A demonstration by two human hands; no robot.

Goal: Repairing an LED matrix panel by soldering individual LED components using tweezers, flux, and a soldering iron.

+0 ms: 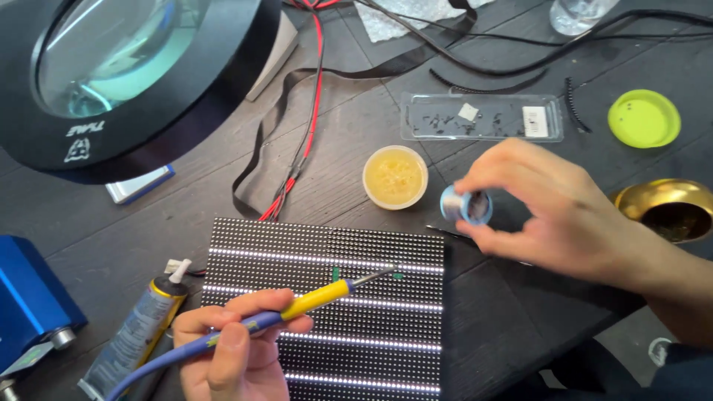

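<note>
A dark wooden tabletop (520,312) carried an LED panel (327,319) at six o'clock, a glue tube (134,334) at eight, a flux tub (394,177) centrally, a clear tray (481,117) at one, and a green lid (643,118) at two.

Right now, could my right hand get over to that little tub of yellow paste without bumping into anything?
Probably yes. The right hand is just beside the yellow paste tub, with bare table between them. But its fingers are pinching a small solder spool, so they aren't free to grip.
</note>
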